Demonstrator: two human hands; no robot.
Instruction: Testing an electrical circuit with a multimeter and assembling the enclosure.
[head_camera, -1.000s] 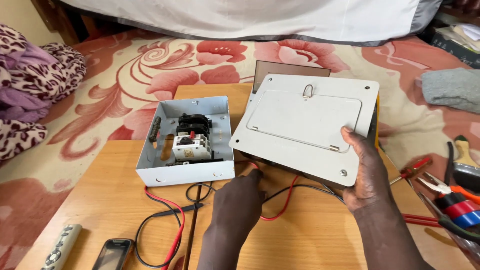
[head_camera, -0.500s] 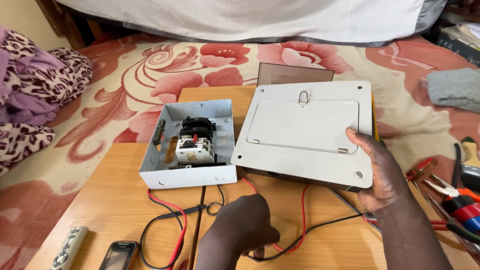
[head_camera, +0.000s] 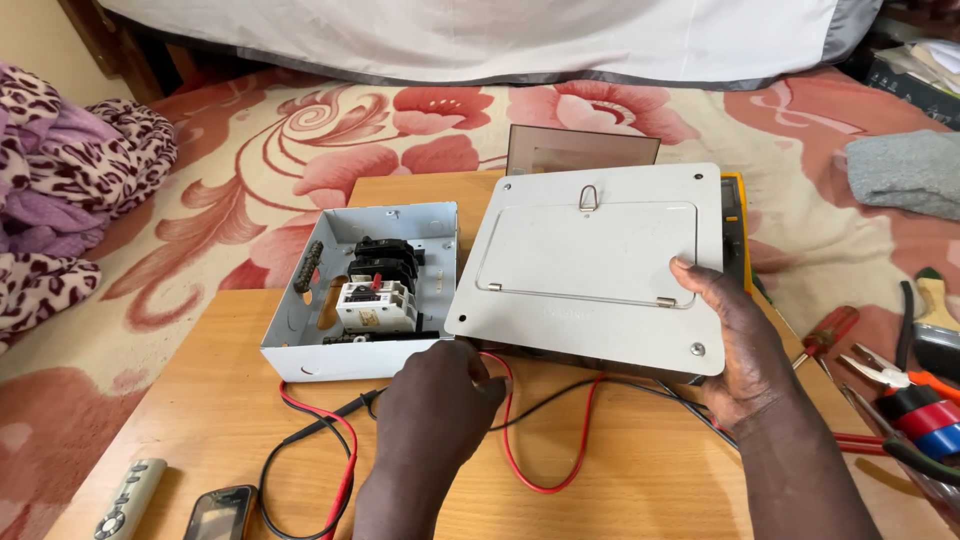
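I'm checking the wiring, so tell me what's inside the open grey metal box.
Inside the open metal box sit a black breaker above a white switch unit, with a dark terminal strip on the left wall. Whatever lies behind them is hidden.

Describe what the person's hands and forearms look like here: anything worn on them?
Both are bare. The left hand and right hand wear no gloves, and no rings, watch or bracelet show. Both forearms are uncovered as far as the bottom edge of the picture, with no sleeve, strap or marking in view.
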